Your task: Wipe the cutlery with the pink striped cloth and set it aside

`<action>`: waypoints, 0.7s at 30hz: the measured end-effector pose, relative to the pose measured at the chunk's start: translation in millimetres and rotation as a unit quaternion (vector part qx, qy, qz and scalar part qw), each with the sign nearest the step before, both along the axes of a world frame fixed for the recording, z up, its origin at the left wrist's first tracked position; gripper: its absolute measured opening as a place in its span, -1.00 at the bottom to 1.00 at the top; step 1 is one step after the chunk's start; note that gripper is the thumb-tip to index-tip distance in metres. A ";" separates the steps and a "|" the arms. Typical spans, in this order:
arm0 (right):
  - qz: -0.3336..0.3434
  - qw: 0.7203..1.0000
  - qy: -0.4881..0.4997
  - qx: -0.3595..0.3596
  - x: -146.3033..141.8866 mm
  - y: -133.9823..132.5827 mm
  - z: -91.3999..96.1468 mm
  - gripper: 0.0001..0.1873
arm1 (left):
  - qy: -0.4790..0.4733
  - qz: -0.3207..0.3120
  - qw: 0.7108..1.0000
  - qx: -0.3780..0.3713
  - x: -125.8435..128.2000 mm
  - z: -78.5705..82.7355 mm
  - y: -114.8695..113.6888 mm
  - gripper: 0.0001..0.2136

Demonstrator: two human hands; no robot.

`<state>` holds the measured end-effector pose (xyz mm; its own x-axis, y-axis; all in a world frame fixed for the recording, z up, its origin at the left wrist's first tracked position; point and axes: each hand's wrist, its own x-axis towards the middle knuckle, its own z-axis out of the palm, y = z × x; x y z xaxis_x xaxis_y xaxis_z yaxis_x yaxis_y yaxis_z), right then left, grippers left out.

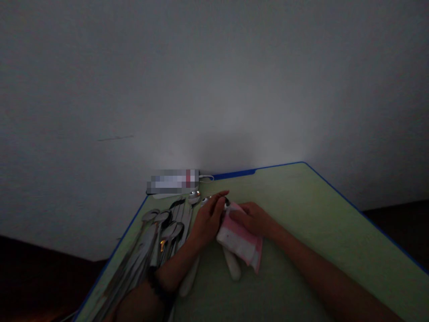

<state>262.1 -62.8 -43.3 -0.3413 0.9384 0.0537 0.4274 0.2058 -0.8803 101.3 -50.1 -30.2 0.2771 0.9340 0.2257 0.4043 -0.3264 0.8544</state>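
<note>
In the dim light my left hand (208, 219) curls round a utensil with a white handle (233, 264) whose head is hidden between both hands. My right hand (254, 219) presses a pink-and-white striped cloth (239, 239) against that utensil, fingers closed on the cloth. Both hands rest on a light green table (301, 214) with a blue edge. Several metal spoons (161, 232) lie side by side just left of my left hand.
A blurred rectangular object (172, 181) with a white cable (206, 178) sits at the table's far edge against a pale wall. Another white handle (188, 279) lies under my left forearm. A dark band circles my left wrist (157, 281).
</note>
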 end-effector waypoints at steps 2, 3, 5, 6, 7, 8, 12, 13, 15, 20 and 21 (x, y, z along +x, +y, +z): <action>0.012 1.000 -0.007 0.013 5.3 -4.3 -0.8 -0.71 | -0.017 -0.004 1.000 0.009 -0.8 -0.3 -1.3 -0.73; 0.020 1.000 -0.005 0.011 9.3 -7.0 -1.2 -0.71 | -0.026 -0.003 1.000 0.010 -1.4 -0.6 -1.9 -0.75; 0.030 0.999 0.011 -0.006 20.1 -13.0 -2.1 -0.72 | -0.042 0.002 0.999 0.010 -2.6 -0.9 -3.0 -0.78; 0.028 0.999 0.027 -0.023 26.8 -15.9 -2.3 -0.70 | -0.050 0.000 0.999 0.006 -3.1 -0.8 -3.7 -0.77; 0.013 0.998 0.043 -0.042 33.8 -18.4 -2.2 -0.67 | -0.058 -0.004 0.998 0.000 -3.4 -0.5 -4.4 -0.76; -0.011 0.997 0.053 -0.058 40.8 -20.4 -1.9 -0.65 | -0.067 -0.009 0.998 -0.007 -3.5 -0.1 -5.2 -0.74; -0.078 0.991 0.085 -0.070 59.7 -24.4 1.2 -0.59 | -0.101 -0.027 0.994 -0.018 -3.1 0.9 -8.4 -0.76; -0.067 0.991 0.087 -0.075 60.6 -25.2 1.9 -0.60 | -0.103 -0.028 0.994 -0.016 -2.9 0.8 -9.2 -0.78; -0.018 0.993 0.078 -0.085 57.2 -28.1 3.1 -0.63 | -0.102 -0.027 0.994 -0.013 -2.6 0.2 -10.6 -0.81; 0.090 0.990 0.053 -0.099 29.8 -41.5 5.7 -0.66 | -0.099 -0.034 0.994 -0.014 -1.6 -0.2 -11.8 -0.79; 0.089 0.990 0.058 -0.091 24.4 -43.7 6.3 -0.66 | -0.104 -0.034 0.994 -0.014 -1.4 0.1 -11.4 -0.76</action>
<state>286.5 -106.6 -37.0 -0.5036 0.8617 -0.0628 0.2920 0.1014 -0.9510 99.9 -61.5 -30.1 0.2895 0.9214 0.2594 0.1957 -0.3223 0.9262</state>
